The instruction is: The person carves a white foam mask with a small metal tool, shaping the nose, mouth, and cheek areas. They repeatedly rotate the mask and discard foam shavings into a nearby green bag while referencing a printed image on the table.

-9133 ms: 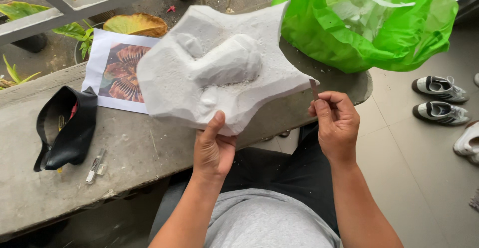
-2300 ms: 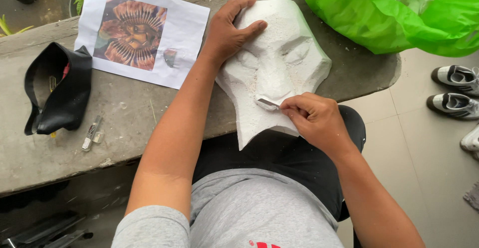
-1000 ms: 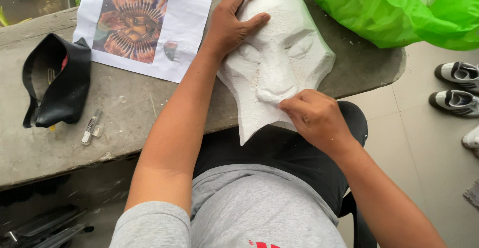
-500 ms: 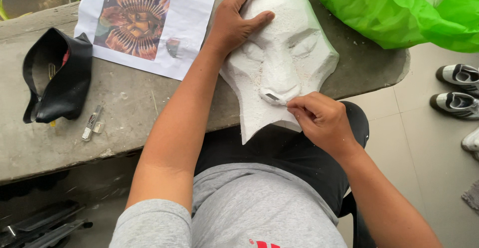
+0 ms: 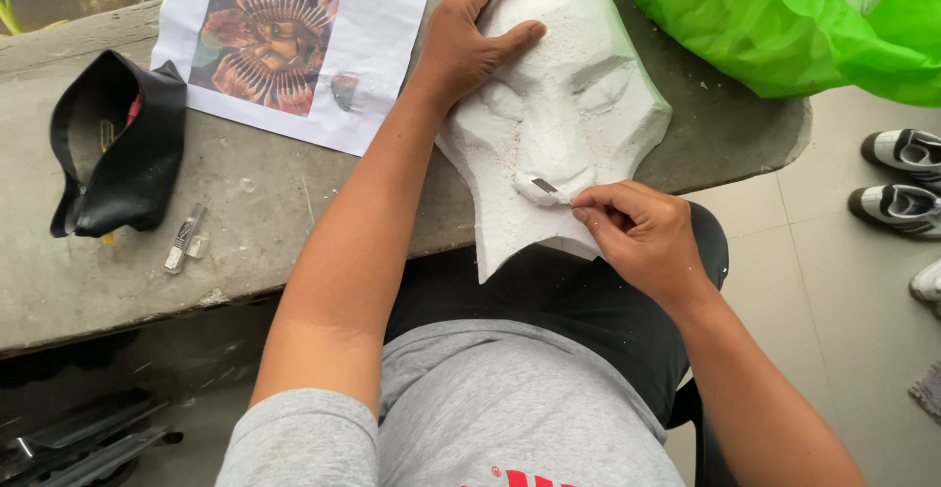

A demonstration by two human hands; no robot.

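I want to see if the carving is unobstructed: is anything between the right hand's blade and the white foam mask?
Nothing visible is. The right hand pinches a small blade whose tip lies directly on the white foam mask just under the nose. The left hand presses the mask's top corner, away from the blade.

Green plastic bag [image 5: 784, 17]: cut off at 12 to 3 o'clock edges. Blade [image 5: 545, 186]: rear hidden in right hand [image 5: 637, 232]. Shoes [image 5: 902, 173]: cropped at 3 o'clock.

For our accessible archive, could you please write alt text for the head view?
A right hand presses a small blade under the nose of a white foam mask on a concrete bench; the left hand steadies its top.
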